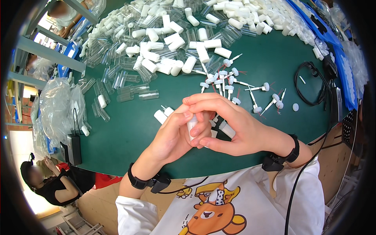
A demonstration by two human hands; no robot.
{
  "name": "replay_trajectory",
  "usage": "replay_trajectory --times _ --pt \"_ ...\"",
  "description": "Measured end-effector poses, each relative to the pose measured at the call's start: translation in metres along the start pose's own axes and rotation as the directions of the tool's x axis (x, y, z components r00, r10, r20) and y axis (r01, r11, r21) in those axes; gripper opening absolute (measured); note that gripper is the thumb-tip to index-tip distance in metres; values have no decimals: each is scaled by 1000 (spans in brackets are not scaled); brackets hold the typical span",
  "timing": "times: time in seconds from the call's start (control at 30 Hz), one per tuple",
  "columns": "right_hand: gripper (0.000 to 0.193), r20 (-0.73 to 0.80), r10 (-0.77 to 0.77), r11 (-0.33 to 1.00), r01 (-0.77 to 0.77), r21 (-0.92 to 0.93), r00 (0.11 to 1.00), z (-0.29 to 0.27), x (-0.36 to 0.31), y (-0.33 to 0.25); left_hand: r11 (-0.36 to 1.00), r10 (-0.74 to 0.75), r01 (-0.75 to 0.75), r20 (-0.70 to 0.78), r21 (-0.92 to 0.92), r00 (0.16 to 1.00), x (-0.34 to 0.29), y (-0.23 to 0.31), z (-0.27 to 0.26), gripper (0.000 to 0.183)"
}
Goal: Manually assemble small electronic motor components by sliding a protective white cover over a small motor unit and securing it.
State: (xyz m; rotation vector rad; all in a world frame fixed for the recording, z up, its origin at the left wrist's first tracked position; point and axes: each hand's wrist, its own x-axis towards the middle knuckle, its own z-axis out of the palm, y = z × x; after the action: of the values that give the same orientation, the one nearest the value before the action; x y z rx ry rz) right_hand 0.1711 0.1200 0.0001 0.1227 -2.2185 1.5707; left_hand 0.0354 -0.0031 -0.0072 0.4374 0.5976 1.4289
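In front of my chest my two hands meet over a small white cylinder (pixel 192 126). The fingers of my left hand (pixel 170 137) are wrapped round it, and it stands roughly upright. My right hand (pixel 239 127) arches over from the other side, fingertips at the upper end and thumb near the lower end. Its curled fingers hide much of the cylinder. Under and beside the hands lie more white cylinders (pixel 160 116), partly covered. Just beyond are several white stems with pale round caps and thin red wires (pixel 223 80).
A heap of white cylinders and clear tubes (pixel 168 43) spreads over the far side of the green table (pixel 121 145). A coiled black cable (pixel 299 84) lies at the right, near blue trays (pixel 344 74). Plastic bags (pixel 58 105) hang at the left, where another person (pixel 58 184) sits.
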Motion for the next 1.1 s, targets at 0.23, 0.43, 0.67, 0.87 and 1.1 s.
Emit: replay_trajectory --times 0.23,0.43,0.67,0.87,1.1 --pt "55 26 27 1000 -28 11 999 -1 0 -1 1000 -7 7 33 -17 999 1 1 -2 24" --pt "65 65 107 991 -112 71 992 -4 -1 0 999 42 -43 66 15 997 0 1 2 52" --pt "66 43 137 990 -136 -23 990 -3 -1 1 1000 -12 10 68 25 998 -3 1 0 76" --pt "60 -84 76 995 -81 -57 994 -18 3 -7 999 29 -26 95 -28 995 1 6 11 84" --pt "57 -40 171 814 -164 -558 985 -69 1 -37 969 207 -204 3 -141 978 1 9 7 67"
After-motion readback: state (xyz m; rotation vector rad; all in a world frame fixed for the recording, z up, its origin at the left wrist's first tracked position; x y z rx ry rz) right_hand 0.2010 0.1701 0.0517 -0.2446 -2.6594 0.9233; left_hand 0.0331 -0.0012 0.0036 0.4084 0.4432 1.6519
